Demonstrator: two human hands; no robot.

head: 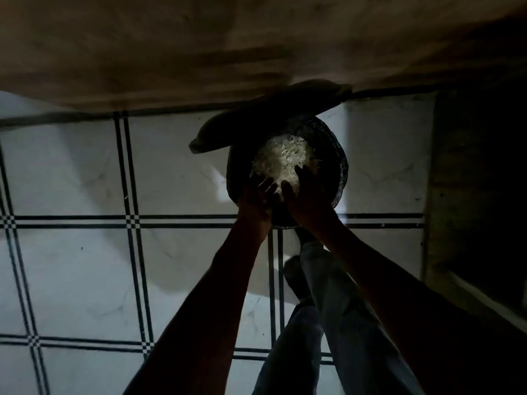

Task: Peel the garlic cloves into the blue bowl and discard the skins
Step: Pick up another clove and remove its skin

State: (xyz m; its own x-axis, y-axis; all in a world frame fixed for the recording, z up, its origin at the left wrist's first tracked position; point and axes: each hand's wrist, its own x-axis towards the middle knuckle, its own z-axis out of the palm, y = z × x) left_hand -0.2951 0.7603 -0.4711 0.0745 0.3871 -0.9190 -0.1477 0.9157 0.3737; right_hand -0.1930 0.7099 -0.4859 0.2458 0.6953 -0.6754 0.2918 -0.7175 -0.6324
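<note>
dim room, white tiled floor (74,172), brown wall (142,38)

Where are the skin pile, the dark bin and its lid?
garlic skins (281,159), head view, middle of the pale heap.
dark bin (340,166), head view, right rim.
bin lid (228,129), head view, top face of the raised lid.
</note>
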